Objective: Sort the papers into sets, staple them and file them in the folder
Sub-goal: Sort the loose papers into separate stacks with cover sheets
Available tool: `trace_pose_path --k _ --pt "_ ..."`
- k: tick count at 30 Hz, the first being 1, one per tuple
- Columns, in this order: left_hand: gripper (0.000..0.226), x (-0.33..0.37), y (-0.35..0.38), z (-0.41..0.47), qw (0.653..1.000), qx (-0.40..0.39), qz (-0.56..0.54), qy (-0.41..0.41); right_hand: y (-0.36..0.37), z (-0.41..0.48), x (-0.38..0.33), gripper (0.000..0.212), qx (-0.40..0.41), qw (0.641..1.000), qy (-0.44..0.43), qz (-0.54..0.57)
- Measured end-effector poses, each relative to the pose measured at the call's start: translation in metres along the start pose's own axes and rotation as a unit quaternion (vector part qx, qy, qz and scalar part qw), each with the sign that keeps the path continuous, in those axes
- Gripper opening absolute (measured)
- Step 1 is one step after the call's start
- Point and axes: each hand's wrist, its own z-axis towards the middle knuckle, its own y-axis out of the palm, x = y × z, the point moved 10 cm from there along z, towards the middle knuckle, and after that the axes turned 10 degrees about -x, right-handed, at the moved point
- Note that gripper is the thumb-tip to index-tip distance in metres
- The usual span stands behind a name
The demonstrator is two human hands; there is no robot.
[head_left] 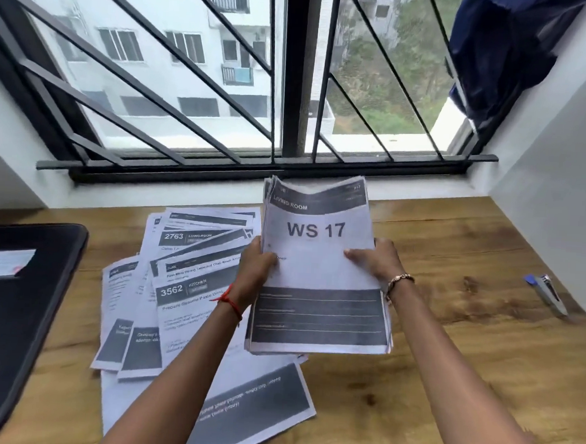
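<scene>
While the left hand (254, 271) and right hand (378, 261) each close their grip on a side edge, the stack of papers (319, 281), topped "WS 17", is held tilted above the desk (465, 352), with most fingers hidden behind it. The left arm partly covers the loose papers (178, 283); the black folder (15, 307) is cut off at left; the stapler (548, 292) lies blurred, well to the right.

folder (15, 307) left, stapler (548, 294) right of papers (185, 284)

Left hand (256, 271), right hand (376, 261) grip papers (315, 281) (stapler (547, 293), probably).
</scene>
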Motion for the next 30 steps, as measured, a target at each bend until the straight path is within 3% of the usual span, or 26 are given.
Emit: trace_pose_path --k 4,9,12,14,17,19,24,30 --pt "0.021 -0.025 -0.038 -0.027 0.995 0.062 0.011 -0.078 0.056 0.003 0.017 0.029 -0.068 0.997 0.044 -0.011" --pt "0.044 -0.074 -0.094 -0.052 0.980 0.139 0.033 -0.136 0.119 -0.007 0.024 0.032 -0.125 0.989 0.071 -0.035" --pt "0.032 -0.078 -0.118 -0.080 0.966 0.195 0.051 -0.160 0.145 -0.013 0.032 0.029 -0.141 0.985 0.095 -0.039" --pt "0.023 -0.085 -0.126 -0.094 0.962 0.207 0.055 -0.167 0.158 -0.013 0.035 0.032 -0.153 0.982 0.091 -0.062" --pt "0.045 -0.124 -0.135 -0.096 0.953 0.198 0.100 -0.206 0.175 -0.012 0.040 0.046 -0.164 0.977 0.086 -0.105" --pt "0.044 -0.128 -0.135 -0.101 0.945 0.194 0.129 -0.229 0.179 -0.012 0.038 0.044 -0.152 0.972 0.065 -0.166" --pt "0.030 -0.117 -0.134 -0.108 0.944 0.207 0.146 -0.210 0.181 -0.014 0.037 0.046 -0.122 0.950 0.039 -0.286" --pt "0.036 -0.111 -0.135 -0.110 0.957 0.227 0.132 -0.124 0.186 -0.017 0.039 0.049 -0.134 0.954 0.045 -0.266"
